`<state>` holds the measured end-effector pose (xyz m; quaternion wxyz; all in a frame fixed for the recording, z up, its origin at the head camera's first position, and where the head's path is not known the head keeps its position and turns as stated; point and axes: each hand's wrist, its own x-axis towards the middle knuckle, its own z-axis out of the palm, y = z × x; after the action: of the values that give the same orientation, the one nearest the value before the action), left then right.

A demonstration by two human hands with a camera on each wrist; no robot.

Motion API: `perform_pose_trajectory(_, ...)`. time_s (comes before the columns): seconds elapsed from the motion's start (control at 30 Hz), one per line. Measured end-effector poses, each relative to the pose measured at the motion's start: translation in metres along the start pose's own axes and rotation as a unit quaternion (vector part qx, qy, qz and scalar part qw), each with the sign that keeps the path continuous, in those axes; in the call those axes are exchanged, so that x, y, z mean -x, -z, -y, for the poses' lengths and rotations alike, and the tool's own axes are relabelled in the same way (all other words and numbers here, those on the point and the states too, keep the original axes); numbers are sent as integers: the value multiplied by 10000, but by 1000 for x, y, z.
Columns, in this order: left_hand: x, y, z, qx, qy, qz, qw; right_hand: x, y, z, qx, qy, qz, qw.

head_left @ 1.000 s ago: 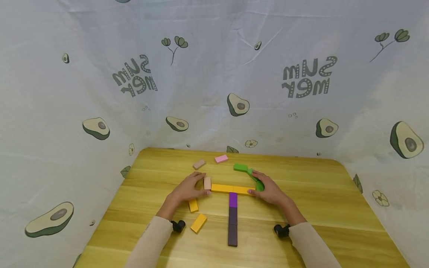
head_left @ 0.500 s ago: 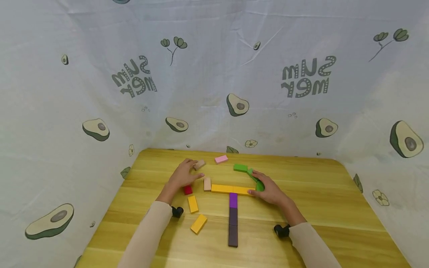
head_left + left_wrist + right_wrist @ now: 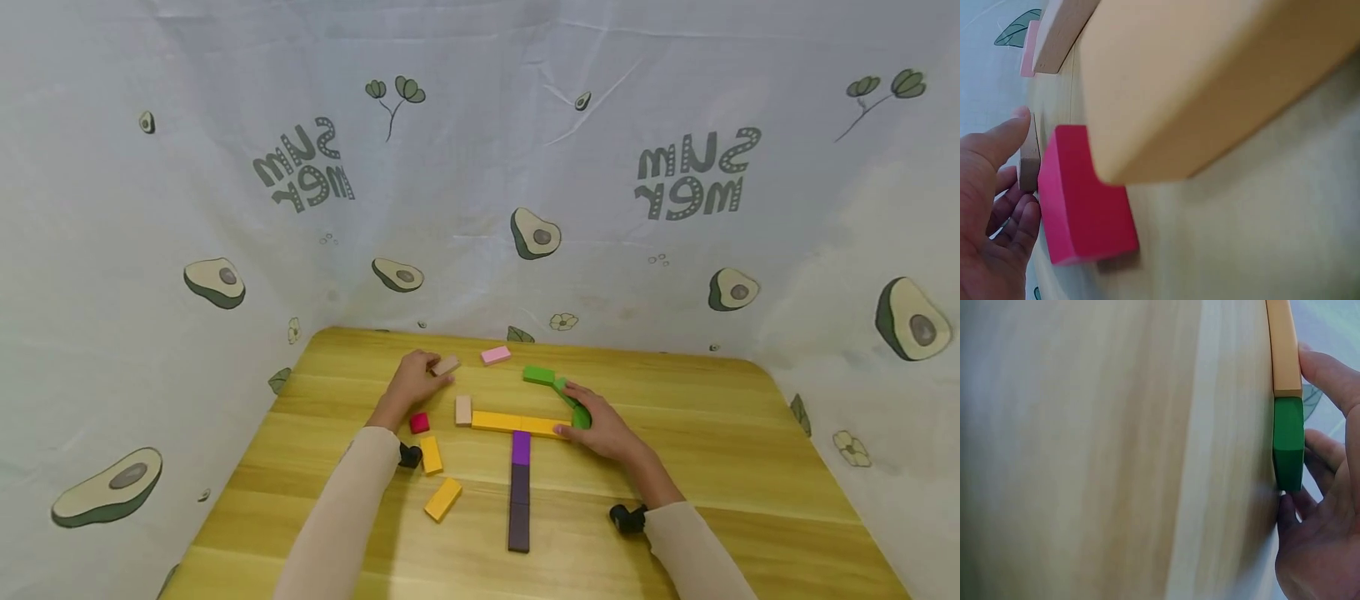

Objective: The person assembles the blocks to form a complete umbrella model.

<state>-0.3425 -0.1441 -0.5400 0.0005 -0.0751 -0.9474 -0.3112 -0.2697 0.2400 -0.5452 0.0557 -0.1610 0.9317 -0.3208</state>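
Observation:
My left hand [image 3: 415,382] is at the far left of the table, its thumb and fingers around a plain wooden block [image 3: 446,367]. In the left wrist view the curled fingers lie at that wooden block [image 3: 1029,159]. My right hand [image 3: 603,425] rests at the right end of a row of yellow blocks [image 3: 498,422]. Its thumb touches the end yellow block [image 3: 1285,350], and the loosely bent fingers lie along the dark green block [image 3: 1289,440]. A second wooden block [image 3: 463,411] stands crosswise at the row's left end.
A purple block [image 3: 521,447] and dark blocks [image 3: 519,508] run toward me from the row. Light green blocks [image 3: 538,375] curve behind it. A pink block [image 3: 495,356] lies farther back. A red block [image 3: 419,423] and loose yellow blocks [image 3: 443,500] lie left.
My left hand has left the wooden block at the row's left end and moved back and left to the far wooden block, uncovering the red block. My right hand has stayed put.

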Motion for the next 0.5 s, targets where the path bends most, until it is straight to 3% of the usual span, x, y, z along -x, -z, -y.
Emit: perform_pose_trajectory(0.5, 7, -1, -10, 118, 36, -167, 9998, 0, -3, -2, -54, -31, -55, 10000)
